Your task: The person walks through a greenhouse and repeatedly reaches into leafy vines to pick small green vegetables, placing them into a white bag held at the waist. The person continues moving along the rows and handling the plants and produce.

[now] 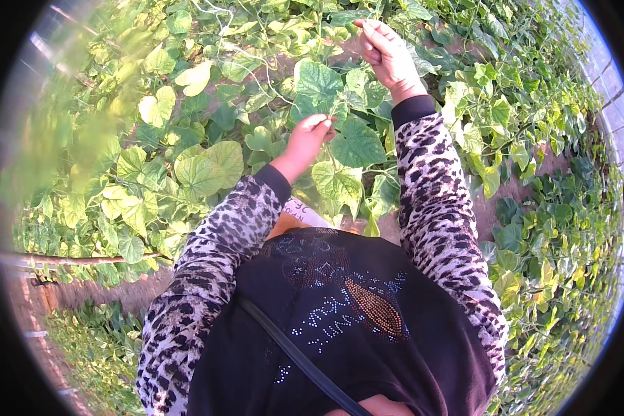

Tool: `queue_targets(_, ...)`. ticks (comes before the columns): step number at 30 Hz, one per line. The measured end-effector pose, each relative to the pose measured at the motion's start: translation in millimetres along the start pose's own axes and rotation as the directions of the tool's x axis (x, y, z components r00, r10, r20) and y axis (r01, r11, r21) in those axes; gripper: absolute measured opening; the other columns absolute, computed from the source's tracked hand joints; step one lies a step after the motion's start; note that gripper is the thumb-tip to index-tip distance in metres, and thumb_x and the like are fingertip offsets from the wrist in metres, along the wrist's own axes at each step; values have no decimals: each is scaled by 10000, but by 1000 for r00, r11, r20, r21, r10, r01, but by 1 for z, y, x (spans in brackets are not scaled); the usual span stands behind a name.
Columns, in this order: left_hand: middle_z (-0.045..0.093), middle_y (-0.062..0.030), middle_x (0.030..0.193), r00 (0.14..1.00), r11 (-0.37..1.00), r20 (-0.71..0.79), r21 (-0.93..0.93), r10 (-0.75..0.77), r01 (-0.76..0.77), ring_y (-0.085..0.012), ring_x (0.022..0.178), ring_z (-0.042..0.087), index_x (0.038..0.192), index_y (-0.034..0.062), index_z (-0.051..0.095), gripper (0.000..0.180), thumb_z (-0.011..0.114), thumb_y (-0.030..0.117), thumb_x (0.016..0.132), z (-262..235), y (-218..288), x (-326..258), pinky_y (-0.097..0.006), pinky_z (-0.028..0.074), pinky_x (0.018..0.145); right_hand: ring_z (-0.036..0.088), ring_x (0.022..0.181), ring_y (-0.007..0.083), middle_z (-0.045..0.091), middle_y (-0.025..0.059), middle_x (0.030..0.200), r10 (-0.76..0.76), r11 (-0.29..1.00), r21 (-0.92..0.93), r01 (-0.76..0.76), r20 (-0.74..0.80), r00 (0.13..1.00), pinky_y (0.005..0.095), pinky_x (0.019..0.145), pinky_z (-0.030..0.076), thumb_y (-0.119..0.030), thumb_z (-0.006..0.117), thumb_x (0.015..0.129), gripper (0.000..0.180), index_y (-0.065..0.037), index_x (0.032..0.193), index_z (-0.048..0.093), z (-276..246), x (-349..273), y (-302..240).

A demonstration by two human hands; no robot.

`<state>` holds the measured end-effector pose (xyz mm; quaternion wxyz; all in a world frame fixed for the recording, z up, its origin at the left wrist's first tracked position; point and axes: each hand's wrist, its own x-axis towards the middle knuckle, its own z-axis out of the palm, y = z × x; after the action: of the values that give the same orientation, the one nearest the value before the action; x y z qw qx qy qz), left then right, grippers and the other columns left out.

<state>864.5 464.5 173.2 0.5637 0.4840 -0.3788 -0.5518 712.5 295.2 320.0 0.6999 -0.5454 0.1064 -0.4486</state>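
Note:
My left hand [308,145] is closed in a pinch beside a thin green vine stem [335,109], which seems to run into its fingertips. Higher up and to the right, my right hand [390,59] is closed too, thumb against fingers; whatever it holds is too small to make out. Between the hands spread the broad green leaves [319,82] of a cucumber-like vine, and another large leaf [358,143] hangs just right of my left hand. A loose white string [260,61] curves down from the top toward my left hand.
Dense leafy vines [208,170] surround me, some leaves yellowing. A thin brown pole [76,259] lies across the left side. Bare soil [128,291] shows at lower left, more foliage [534,277] stands at right, and a pale, sheet-like wall [613,104] curves along the right edge.

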Motion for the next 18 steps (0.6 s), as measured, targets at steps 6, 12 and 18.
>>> queue_targets(6,659,-53,987,991,996,-111,-29,78,-81,-149,865,673,1130,32,599,154,630,100,995,-5,-3,6,-278,572,757,353,618,79,474,-25,766,86,925,376,-56,-62,994,239,557,296,-246,658,980,229,-69,1121,629,-41,-110,77)
queue_targets(12,664,-5,942,994,997,83,-33,71,-69,-96,830,623,1080,17,674,129,654,97,980,13,-3,17,-244,530,744,627,1057,115,708,48,1126,477,879,-13,-477,4,879,259,988,454,-184,662,978,248,-23,1165,695,-24,-156,108)
queue_targets(18,685,-34,990,973,992,201,29,111,-119,-113,901,637,1104,-18,672,160,644,83,982,26,-11,5,-250,526,806,611,999,107,693,17,1081,431,884,-142,-446,-125,894,266,932,465,-203,656,983,252,-32,1165,692,-35,-185,114)
